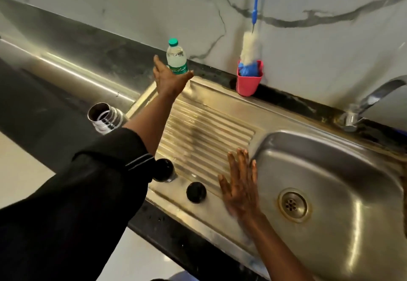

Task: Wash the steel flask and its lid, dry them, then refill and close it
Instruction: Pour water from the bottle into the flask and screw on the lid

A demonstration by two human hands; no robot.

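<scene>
The steel flask stands open-mouthed on the dark counter at the left, partly hidden by my left sleeve. Its dark cup lid and a round black stopper sit on the near edge of the ribbed drainboard. My left hand stretches far forward with spread fingers, right at a small plastic water bottle with a green cap; the fingers do not close round it. My right hand lies flat with straight fingers on the drainboard beside the sink basin.
A pink cup holding a blue cloth and a white bottle brush with a blue handle stands at the marble wall. The tap juts in from the right. The drain sits in the basin's middle.
</scene>
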